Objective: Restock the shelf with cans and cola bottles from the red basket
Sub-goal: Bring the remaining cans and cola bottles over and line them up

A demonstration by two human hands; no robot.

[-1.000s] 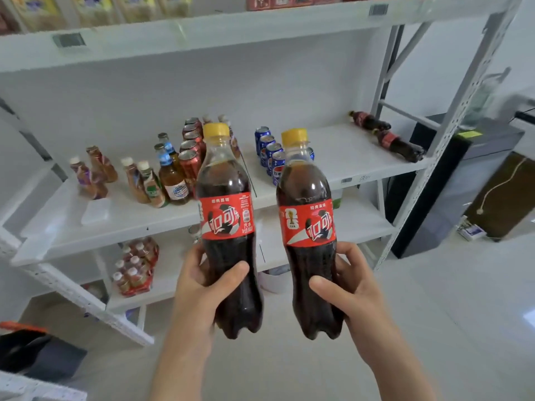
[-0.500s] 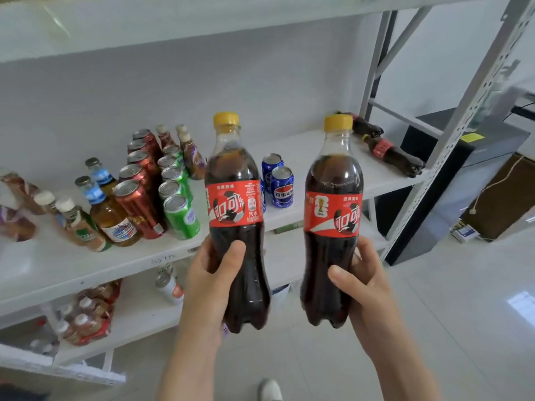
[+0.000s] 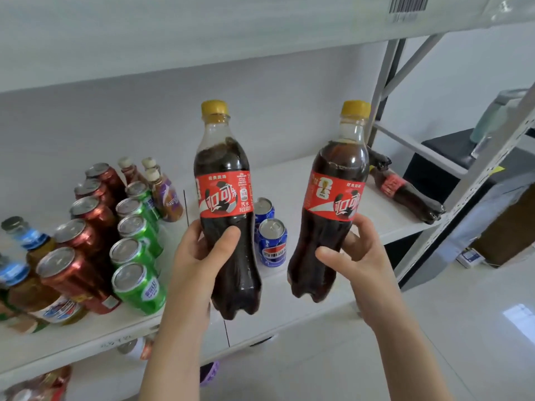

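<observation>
My left hand (image 3: 199,261) grips a cola bottle (image 3: 224,198) with a yellow cap and red label, held upright above the front of the white shelf (image 3: 292,311). My right hand (image 3: 359,261) grips a second cola bottle (image 3: 333,198), tilted slightly right. Both bottles hover over the shelf's bare middle part. Blue cans (image 3: 272,241) stand just behind and between the bottles. Two cola bottles (image 3: 405,192) lie on their sides at the shelf's right end. The red basket is not in view.
Rows of red cans (image 3: 84,238) and green cans (image 3: 136,250) fill the shelf's left part, with tea bottles (image 3: 29,273) further left and small brown bottles (image 3: 165,192) behind. An upper shelf board (image 3: 202,39) hangs overhead. A metal upright (image 3: 469,183) and black cabinet (image 3: 463,175) stand right.
Both hands have carried the bottles closer to the shelf and a little apart. The view has moved in, so the cans and shelf look larger.
</observation>
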